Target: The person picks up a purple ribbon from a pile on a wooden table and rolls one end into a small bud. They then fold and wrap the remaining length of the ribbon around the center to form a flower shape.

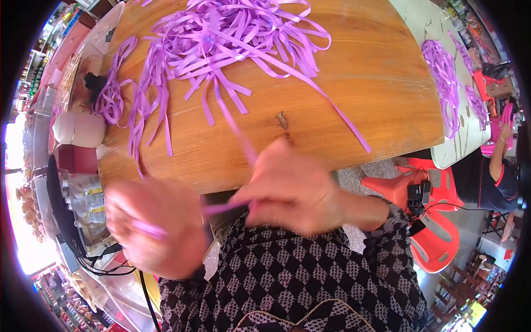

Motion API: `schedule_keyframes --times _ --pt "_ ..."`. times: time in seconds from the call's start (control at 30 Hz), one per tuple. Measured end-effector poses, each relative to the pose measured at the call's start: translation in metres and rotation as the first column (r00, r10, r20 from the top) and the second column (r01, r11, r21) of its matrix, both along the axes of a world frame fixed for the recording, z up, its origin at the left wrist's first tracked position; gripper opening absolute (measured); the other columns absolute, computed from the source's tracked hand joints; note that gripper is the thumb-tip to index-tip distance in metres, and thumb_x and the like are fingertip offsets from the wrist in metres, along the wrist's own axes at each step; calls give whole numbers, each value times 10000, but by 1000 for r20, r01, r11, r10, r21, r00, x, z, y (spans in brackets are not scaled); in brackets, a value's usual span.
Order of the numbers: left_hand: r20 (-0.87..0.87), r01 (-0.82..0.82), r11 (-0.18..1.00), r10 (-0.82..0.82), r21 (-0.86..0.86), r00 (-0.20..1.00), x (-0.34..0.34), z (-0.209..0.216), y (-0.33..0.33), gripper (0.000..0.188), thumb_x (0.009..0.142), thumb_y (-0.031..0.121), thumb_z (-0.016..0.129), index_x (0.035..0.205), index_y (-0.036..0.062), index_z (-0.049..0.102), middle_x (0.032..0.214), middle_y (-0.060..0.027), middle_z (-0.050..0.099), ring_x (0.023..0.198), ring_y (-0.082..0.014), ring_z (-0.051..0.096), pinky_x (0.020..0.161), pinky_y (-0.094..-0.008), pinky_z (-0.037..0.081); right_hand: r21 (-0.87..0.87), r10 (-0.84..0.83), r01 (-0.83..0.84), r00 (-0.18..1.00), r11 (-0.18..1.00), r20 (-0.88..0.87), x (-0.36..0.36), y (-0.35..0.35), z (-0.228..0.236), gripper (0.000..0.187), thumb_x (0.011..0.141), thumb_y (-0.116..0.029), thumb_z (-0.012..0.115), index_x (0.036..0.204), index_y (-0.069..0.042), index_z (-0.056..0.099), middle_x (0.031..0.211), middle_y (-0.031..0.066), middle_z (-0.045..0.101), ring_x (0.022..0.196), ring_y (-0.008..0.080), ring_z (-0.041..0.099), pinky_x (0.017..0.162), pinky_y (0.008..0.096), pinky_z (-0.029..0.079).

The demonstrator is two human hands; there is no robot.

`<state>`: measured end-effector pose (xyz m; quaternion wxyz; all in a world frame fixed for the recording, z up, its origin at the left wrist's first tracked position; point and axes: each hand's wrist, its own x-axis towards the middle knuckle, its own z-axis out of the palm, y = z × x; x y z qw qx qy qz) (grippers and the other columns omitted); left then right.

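Between my two hands runs a purple ribbon (228, 207), held just off the near edge of the table. My left hand (157, 221) is closed around it, and a bit of purple shows across the fingers. My right hand (293, 188) pinches the ribbon with thumb and fingers; both hands are blurred by motion. From the right hand a strip of ribbon leads up to a large tangled heap of purple ribbons (232, 39) on the far part of the wooden table (381, 94). One loose end lies out toward the table's right side.
A smaller ribbon bundle (112, 102) lies at the table's left edge, beside a white rounded container (79, 129). On a white marbled table (423, 19) at right lie more ribbon bundles (442, 83). Red plastic stools (437, 238) stand below it, near another person (487, 177).
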<state>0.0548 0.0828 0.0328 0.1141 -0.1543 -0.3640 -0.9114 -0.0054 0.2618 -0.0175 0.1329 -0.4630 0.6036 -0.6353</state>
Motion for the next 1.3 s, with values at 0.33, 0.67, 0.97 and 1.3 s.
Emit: schedule_keyframes --times 0.33,0.67,0.97,1.3 --pt "168 -461 870 488 -174 857 -31 -40 -123 122 923 82 462 875 14 552 532 62 239 451 -31 213 425 -211 152 345 -306 247 944 906 126 -93 58 9 146 752 -27 689 880 29 644 772 20 588 723 81 534 635 213 441" --pt "-396 -498 -243 890 -832 227 -63 -67 -144 433 784 97 666 1157 -61 512 869 -92 588 780 -173 559 717 -270 462 400 -487 387 854 830 183 -77 88 1 68 805 -42 636 843 13 645 735 1 587 661 58 517 611 201 440" --pt "308 193 680 51 -708 950 -54 -34 66 624 705 161 732 1227 -43 458 1118 -127 555 1048 -199 526 895 -307 408 373 -313 206 915 905 255 -40 41 16 50 824 -18 592 817 30 606 719 6 580 682 60 543 618 202 451" --pt "452 311 510 178 -802 874 -45 -34 37 111 798 85 666 774 -9 611 666 44 535 597 -23 470 523 -183 364 443 -549 379 753 812 363 -25 120 6 63 779 -32 653 807 24 644 664 2 579 623 50 510 575 190 412"
